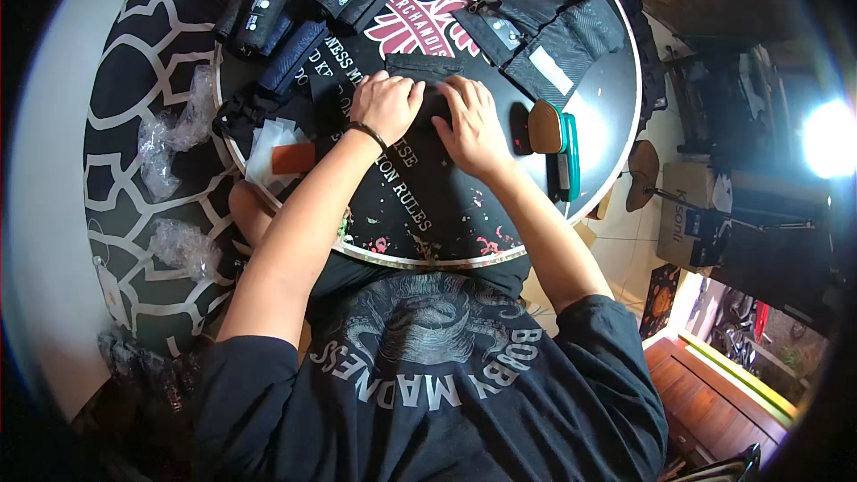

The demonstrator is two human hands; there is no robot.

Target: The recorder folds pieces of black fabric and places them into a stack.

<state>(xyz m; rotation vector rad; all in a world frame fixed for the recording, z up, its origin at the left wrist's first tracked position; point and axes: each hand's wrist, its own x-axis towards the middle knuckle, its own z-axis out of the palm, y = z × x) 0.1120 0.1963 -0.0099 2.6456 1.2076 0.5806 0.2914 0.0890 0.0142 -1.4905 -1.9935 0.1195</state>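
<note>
We touch cloth [424,63] at twelve o'clock: left hand [385,107] curled, grip unclear; right hand [473,125] spread. Bundles [268,9] at eleven look finished; pouches [582,31] at one seem pending.

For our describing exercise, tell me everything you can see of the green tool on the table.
The green tool lies on the round black table, near its right rim. Its long, narrow teal-green body looks like smooth plastic. A broad tan plate with rounded corners sits at its far end, toward the left; its material is unclear. A dark part shows along the body's left side, below the plate. No hand touches it: the right hand is apart, to its left.
</note>
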